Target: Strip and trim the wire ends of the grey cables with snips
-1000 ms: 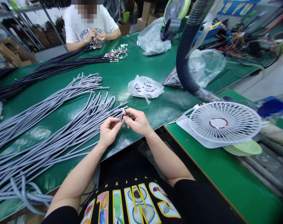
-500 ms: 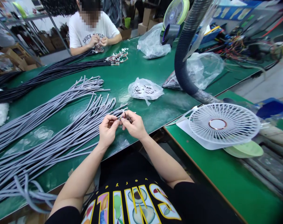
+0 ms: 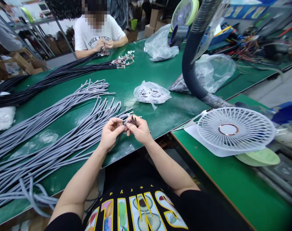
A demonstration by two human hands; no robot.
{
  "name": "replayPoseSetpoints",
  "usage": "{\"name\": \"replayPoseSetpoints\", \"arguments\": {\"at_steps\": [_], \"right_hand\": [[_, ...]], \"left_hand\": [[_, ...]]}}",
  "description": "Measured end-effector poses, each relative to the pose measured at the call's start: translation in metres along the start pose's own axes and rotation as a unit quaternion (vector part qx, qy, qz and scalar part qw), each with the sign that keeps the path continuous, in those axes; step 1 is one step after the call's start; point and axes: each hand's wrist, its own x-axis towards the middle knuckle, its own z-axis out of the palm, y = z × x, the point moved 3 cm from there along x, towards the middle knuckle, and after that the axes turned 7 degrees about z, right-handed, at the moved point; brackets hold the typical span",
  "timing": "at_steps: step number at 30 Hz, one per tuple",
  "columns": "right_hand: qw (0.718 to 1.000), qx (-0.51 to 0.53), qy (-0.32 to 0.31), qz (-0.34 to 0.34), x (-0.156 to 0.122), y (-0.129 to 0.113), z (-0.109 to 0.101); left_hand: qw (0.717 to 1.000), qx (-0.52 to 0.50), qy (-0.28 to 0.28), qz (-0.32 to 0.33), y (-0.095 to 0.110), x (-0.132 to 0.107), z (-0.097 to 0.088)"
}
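Note:
My left hand (image 3: 109, 134) is closed in a pinch on the end of a cable, whose thin coloured wires (image 3: 124, 123) show at the fingertips. Part of the cable hangs below the thumb. My right hand (image 3: 141, 131) is closed around small dark scissors or snips (image 3: 134, 121), blades pointing up and away from me. Its thumb and forefinger also meet the wire tips, close against my left fingertips. Just beyond and left of my hands lies a bundle of grey cables (image 3: 71, 138) on the green table (image 3: 126, 75); most of the scissors' handle is hidden in my palm.
A plastic bag of small white and dark parts (image 3: 152, 93) sits ahead. Black cables (image 3: 64, 69) with white connectors lie further back, near a co-worker's hands (image 3: 106, 44). A ribbed hose (image 3: 190, 64) comes down at right, beside a white fan (image 3: 236, 128) lying flat.
The view has shifted slightly. The scissors' blades now stand more upright and show more clearly in my right hand. My fingertips remain together at the coloured wires.

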Motion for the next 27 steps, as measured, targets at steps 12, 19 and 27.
{"name": "replayPoseSetpoints", "arguments": {"at_steps": [12,19,27], "right_hand": [[1.0,0.022,-0.01,0.006,0.001,0.005,0.001],[1.0,0.001,-0.026,0.012,-0.002,0.001,0.002],[0.998,-0.058,-0.023,-0.008,-0.008,-0.008,0.004]], "left_hand": [[0.999,-0.041,0.005,-0.02,-0.002,-0.005,0.002],[0.99,-0.003,-0.13,-0.051,0.01,0.006,-0.009],[0.948,0.131,-0.233,-0.175,0.012,0.01,-0.007]]}}
